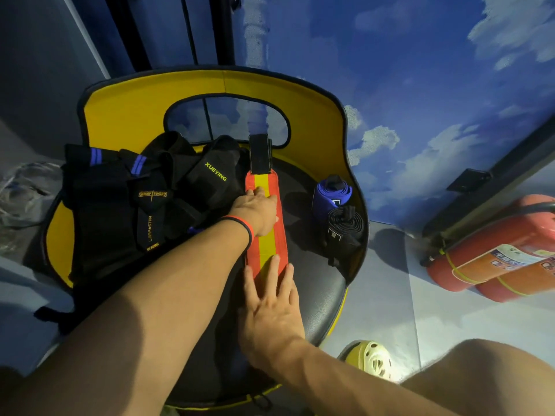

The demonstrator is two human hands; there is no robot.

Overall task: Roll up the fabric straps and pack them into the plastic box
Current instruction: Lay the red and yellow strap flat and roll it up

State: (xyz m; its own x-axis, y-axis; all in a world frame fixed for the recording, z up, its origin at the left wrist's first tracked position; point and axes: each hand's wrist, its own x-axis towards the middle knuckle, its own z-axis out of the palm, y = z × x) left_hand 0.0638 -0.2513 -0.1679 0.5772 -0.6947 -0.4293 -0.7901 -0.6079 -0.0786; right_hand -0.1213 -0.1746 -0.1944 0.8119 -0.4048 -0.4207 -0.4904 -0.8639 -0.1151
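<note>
A red strap with a yellow middle stripe (268, 244) lies flat along the black seat of a yellow chair (315, 295), its black velcro end (260, 154) pointing away from me. My left hand (256, 210) presses flat on the strap's far half. My right hand (271, 307) lies with straight fingers on its near end. A pile of black straps (144, 199) covers the seat's left side. A rolled blue strap (330, 195) and a rolled black strap (345, 228) sit at the seat's right edge. A clear plastic thing (27, 193), maybe the box, shows at the far left.
The yellow chair back (126, 115) curves behind the seat. Two red fire extinguishers (498, 253) lie on the floor to the right. A pale perforated shoe (372, 358) and my bare knee (486, 376) are at lower right. A sky-painted wall rises behind.
</note>
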